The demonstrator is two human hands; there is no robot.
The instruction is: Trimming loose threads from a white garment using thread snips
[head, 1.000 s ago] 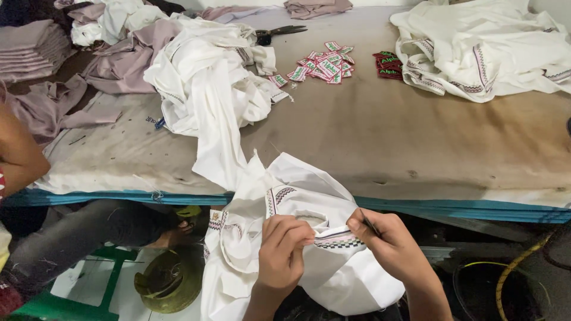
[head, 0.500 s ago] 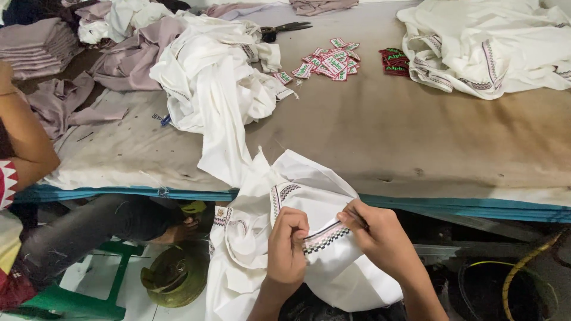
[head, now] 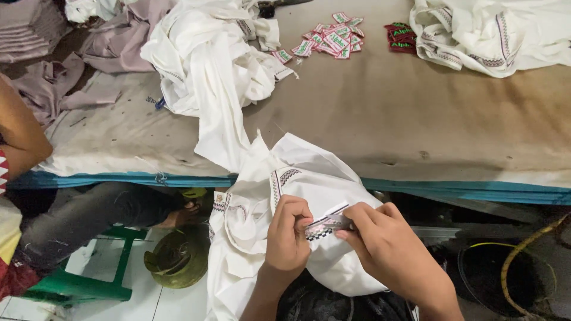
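Head view, looking down past the front edge of a table (head: pixel 416 119) covered in stained tan cloth with a teal border.

Lower centre: left hand (head: pixel 288 241) and right hand (head: pixel 389 252) side by side, both closed on a white garment (head: pixel 309 184) with a patterned black-and-white trim (head: pixel 324 226). Left fingers curled tight over the cloth beside the trim; right thumb and forefinger pinched narrow at the trim's right end, knuckles toward the camera. Hands nearly touching at the trim. Anything held between the right fingertips too small to tell.

Garment bunched below the table edge at lower centre, one long fold running up over the edge to a heap of white cloth (head: pixel 208 59) at upper centre-left of the table.

Upper centre: scatter of small woven labels (head: pixel 327 41), pink and green, with a separate red stack (head: pixel 401 37) just to their right. Upper right: second pile of white garments (head: pixel 493 32) with the same dark patterned edging. Upper left: mauve fabric (head: pixel 107 47), partly folded, partly loose.

Left edge: bare arm of another person (head: pixel 21 134), apart from the working hands. Lower left, beneath the table: green stool frame (head: pixel 113 267) and an olive-green round metal container (head: pixel 178 258) on a pale floor. Lower right: yellowish hose (head: pixel 523 249) curving in shadow.
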